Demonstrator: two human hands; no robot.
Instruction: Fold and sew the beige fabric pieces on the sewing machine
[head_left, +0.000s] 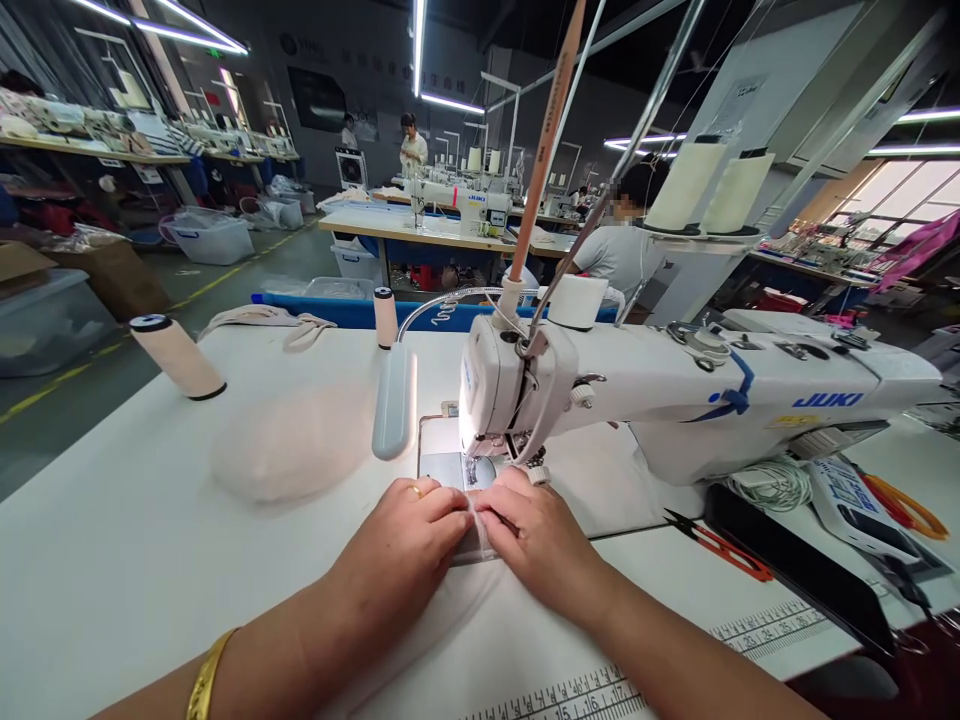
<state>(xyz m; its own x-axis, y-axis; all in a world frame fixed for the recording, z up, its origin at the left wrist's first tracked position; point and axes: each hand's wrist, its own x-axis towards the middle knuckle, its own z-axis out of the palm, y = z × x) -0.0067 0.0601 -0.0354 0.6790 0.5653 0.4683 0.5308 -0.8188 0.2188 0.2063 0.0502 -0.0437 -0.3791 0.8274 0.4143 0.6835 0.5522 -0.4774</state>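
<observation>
Two hands are lying flat on the table, side by side, right in front of the sewing machine (675,400). Your left hand (409,535) is pressing down on a small piece of white cloth (476,545), with the fingers bent a little and pointing at the needle. There is a gold ring on one finger and a gold bangle (206,675) on that wrist. Your right hand (536,535) is pressing on the same cloth, fingers curled down, and its fingertips are almost touching those of the left hand. Neither hand is closing around anything; both are just holding the cloth flat.

The cloth is lying under both hands, and its far edge is reaching the metal plate below the machine's needle. Both arms are coming in from the near edge of the table (112,560) and meeting at the machine.

A grey lamp (395,400) is hanging just left of the machine's head. A cream thread cone (176,355) is lying on its side, far to the left of the machine. A soft pale bundle (292,445) is sitting between that cone and the machine. Orange-handled snips (724,548) are lying on the table, just in front of the machine's body, to the right of your hands.
</observation>
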